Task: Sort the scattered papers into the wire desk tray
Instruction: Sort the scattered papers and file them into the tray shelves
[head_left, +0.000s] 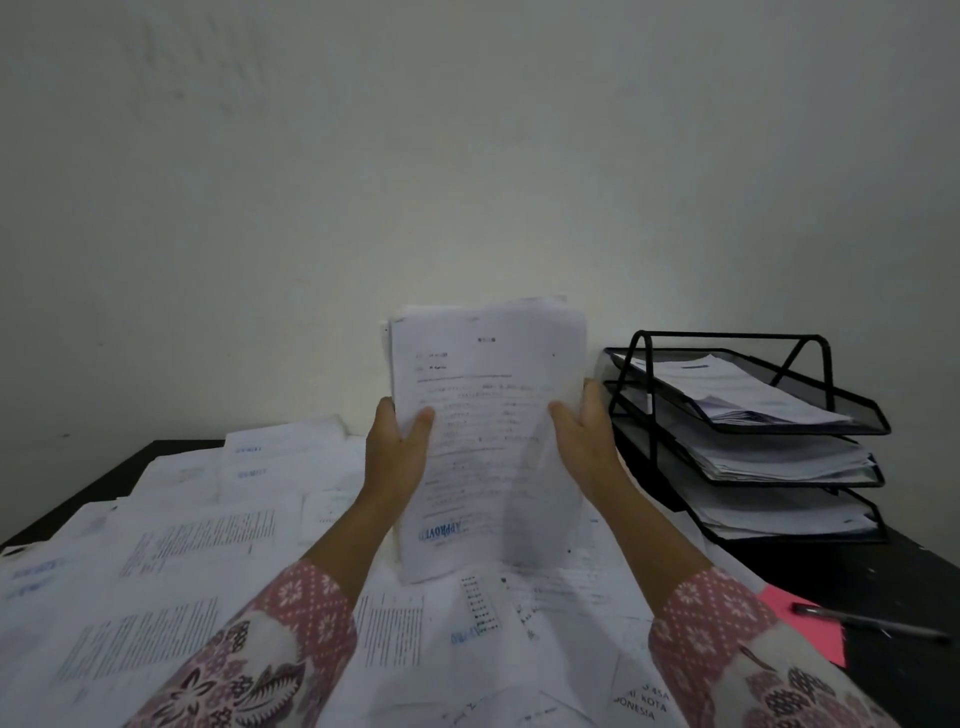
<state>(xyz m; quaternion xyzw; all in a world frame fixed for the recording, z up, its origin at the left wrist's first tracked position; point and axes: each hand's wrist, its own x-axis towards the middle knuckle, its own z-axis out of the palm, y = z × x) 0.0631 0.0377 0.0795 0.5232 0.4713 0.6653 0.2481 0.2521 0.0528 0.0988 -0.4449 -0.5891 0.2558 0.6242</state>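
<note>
**Paper stack held upright over a littered desk**

Pale, faintly mottled plaster wall (467, 156) fills the upper half of the view, matte and bare. Below it a black desk (883, 577) shows at its far-left corner and along the right side, its dark top lightly speckled. Loose white sheets (208, 561), thin and flat, overlap across most of the desk; many carry dense blocks of black print and some bear blue stamps.

A thick stack of papers (488, 436) stands upright at centre, its lower edge down among the loose sheets, its upper corners slightly ragged and a blue stamp reading upside down near the bottom. The left hand (395, 447) grips the stack's left edge, thumb curled over the front page. The right hand (587, 441) grips the right edge the same way, thumb across the front. Both sleeves are pink patterned fabric.

To the far right sits the three-tier wire desk tray (852, 415), black mesh in a bent-rod frame, each sloping tier holding white paper. Near right, a pink sheet (810, 629) lies under a dark pen (872, 623).
</note>
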